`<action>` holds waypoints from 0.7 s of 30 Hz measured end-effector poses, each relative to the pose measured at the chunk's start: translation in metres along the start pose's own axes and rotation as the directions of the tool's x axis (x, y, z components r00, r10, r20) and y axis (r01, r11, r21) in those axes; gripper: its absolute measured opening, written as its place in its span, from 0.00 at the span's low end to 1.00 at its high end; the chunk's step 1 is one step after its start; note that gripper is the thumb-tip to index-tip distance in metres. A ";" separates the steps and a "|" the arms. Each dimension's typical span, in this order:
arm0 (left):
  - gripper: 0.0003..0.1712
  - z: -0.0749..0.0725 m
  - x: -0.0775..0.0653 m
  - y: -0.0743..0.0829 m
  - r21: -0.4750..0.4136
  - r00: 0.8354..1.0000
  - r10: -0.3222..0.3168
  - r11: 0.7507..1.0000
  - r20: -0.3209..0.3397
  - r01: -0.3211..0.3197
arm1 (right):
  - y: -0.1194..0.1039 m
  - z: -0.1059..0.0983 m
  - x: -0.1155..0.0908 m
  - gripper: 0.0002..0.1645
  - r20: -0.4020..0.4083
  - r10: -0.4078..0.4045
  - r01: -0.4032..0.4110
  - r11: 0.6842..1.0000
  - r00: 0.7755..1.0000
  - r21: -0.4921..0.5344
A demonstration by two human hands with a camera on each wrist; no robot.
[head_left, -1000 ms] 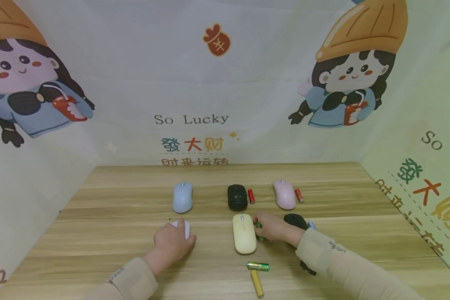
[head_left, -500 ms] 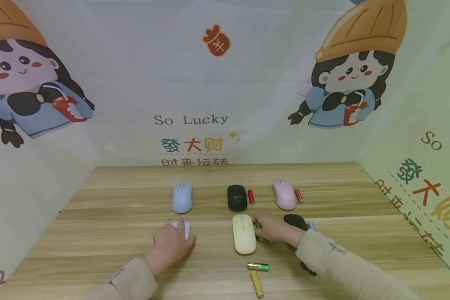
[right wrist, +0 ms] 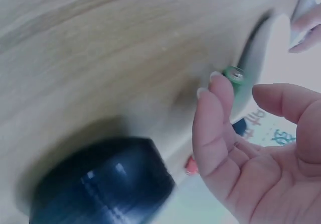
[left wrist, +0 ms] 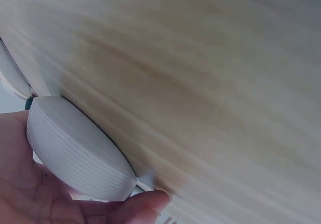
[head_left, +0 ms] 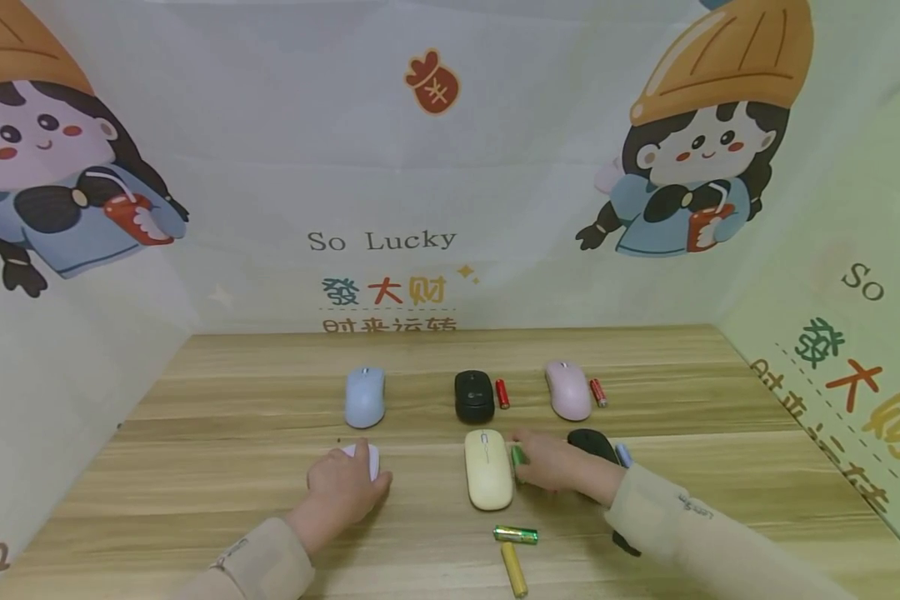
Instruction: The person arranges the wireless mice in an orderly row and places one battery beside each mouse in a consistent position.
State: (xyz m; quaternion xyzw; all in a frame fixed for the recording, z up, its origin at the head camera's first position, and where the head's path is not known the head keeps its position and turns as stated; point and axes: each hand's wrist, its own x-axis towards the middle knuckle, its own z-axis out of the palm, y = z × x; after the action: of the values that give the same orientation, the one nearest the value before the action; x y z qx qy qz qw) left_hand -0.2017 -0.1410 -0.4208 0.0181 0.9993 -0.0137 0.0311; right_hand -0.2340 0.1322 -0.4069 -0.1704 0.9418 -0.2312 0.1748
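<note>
My left hand (head_left: 348, 483) rests over a pale lilac mouse (head_left: 374, 461), gripping its sides; the ribbed flank of this mouse (left wrist: 75, 148) shows in the left wrist view. A green battery (head_left: 517, 461) lies along the right side of a cream-yellow mouse (head_left: 488, 471). Right beside that battery is my right hand (head_left: 558, 462). In the right wrist view the thumb and fingers of my right hand (right wrist: 251, 163) stand apart with nothing pinched between them, and the end of the green battery (right wrist: 234, 74) shows just beyond the fingertips.
Behind stand a blue mouse (head_left: 364, 397), a black mouse (head_left: 475, 396) with a red battery (head_left: 502, 393), and a pink mouse (head_left: 568, 390) with another red battery (head_left: 598, 392). My right arm partly covers another black mouse (head_left: 592, 443). A green-gold battery (head_left: 515, 534) and a yellow battery (head_left: 513, 570) lie in front.
My right hand has let go of the green battery and drawn slightly right, its fingers spreading, so more of the battery shows. The left hand stays on the lilac mouse.
</note>
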 end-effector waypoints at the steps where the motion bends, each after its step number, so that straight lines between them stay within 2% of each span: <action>1: 0.38 0.000 0.000 0.000 0.000 1.000 0.000 1.000 0.000 0.000 | -0.001 -0.002 -0.003 0.30 0.002 0.010 -0.010 1.000 1.000 0.000; 4: 0.38 0.000 -0.001 0.000 0.003 1.000 0.003 1.000 -0.002 -0.003 | -0.005 -0.011 -0.015 0.31 -0.030 0.003 -0.003 1.000 1.000 -0.020; 7: 0.38 -0.001 -0.001 0.000 0.002 1.000 0.005 1.000 -0.001 -0.005 | -0.006 -0.023 -0.026 0.28 -0.090 -0.042 0.039 0.999 0.995 -0.028; 11: 0.38 -0.001 -0.001 0.000 0.002 1.000 0.002 1.000 -0.002 -0.002 | 0.004 -0.039 -0.037 0.23 -0.186 -0.093 0.081 0.994 0.978 -0.073; 16: 0.37 -0.002 -0.001 0.000 0.015 1.000 0.002 1.000 -0.002 -0.002 | 0.028 -0.051 -0.045 0.24 -0.254 -0.037 -0.009 0.984 0.966 -0.178; 21: 0.37 -0.001 -0.001 0.000 0.022 1.000 0.008 1.000 -0.006 -0.008 | 0.050 -0.053 -0.047 0.32 -0.221 0.074 -0.115 0.977 0.973 -0.180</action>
State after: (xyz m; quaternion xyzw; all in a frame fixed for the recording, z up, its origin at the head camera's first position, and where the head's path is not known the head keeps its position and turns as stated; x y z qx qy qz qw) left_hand -0.2007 -0.1414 -0.4196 0.0223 0.9991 -0.0245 0.0279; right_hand -0.2264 0.2130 -0.3762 -0.1154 0.9800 -0.1480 0.0668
